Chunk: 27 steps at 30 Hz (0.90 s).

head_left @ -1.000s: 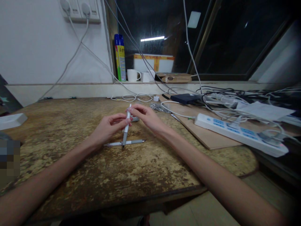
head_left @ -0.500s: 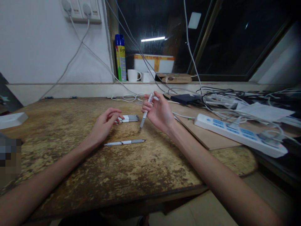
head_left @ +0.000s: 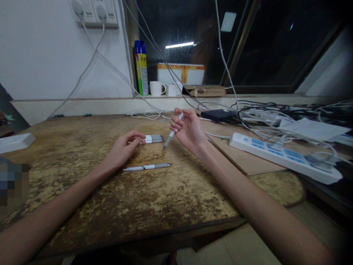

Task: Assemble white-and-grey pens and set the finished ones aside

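Note:
Several white-and-grey pens lie side by side on the worn wooden table. At their left ends is my left hand, thumb and fingers closed about them and hiding those ends. My right hand, palm turned up, has its fingers closed round another white-and-grey pen. This pen slants, its grey end pointing down and left beside the row. Nearer to me a single pen rests on the table, touched by neither hand.
A white power strip and a brown board lie on the right, with tangled cables behind. On the sill stand a spray can, a white mug and a cardboard box. The table's front edge is near me.
My right hand has shifted slightly right and tilted its pen further over. My left hand stays at the row of pens, barely moved.

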Available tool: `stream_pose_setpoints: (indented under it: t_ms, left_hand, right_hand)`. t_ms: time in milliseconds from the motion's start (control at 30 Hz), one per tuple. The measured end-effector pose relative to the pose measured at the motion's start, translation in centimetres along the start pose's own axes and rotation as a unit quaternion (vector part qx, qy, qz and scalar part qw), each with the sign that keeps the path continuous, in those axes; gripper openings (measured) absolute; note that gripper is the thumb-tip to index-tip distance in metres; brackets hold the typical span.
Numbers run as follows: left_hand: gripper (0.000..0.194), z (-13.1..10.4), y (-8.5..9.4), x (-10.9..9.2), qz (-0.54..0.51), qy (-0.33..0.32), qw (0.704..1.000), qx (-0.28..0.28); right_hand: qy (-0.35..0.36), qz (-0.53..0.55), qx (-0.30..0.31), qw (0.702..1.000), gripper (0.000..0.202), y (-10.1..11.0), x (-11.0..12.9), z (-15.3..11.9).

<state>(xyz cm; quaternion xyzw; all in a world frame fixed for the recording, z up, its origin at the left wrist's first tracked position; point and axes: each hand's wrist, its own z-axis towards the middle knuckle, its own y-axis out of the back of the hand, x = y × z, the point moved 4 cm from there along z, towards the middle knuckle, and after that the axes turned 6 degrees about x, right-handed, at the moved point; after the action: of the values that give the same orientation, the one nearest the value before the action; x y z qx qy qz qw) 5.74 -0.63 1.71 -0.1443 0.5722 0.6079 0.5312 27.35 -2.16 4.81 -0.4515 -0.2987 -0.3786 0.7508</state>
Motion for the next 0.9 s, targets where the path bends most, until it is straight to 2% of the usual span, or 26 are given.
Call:
stream_pose_setpoints:
  t_ms: [367, 567, 733, 900]
  left_hand:
    - [0.023, -0.03, 0.08, 0.16, 0.012, -0.015, 1.0, 0.003]
    - [0.022, -0.05, 0.12, -0.03, 0.009, -0.015, 1.0, 0.0]
    - [0.019, -0.09, 0.11, -0.19, 0.003, -0.014, 1.0, -0.007]
    - [0.019, -0.05, 0.13, -0.18, 0.001, -0.008, 1.0, -0.008]
  right_hand:
    - [0.019, 0.0, -0.015, 1.0, 0.024, 0.42, 0.11, 0.02]
    - [0.027, -0.026, -0.018, 0.999, 0.034, 0.68, 0.34, 0.03]
    - [0.027, -0.005, -0.01, 1.0, 0.026, 0.72, 0.09, 0.12]
    - [0.025, -0.016, -0.01, 0.999, 0.028, 0.64, 0.03, 0.11]
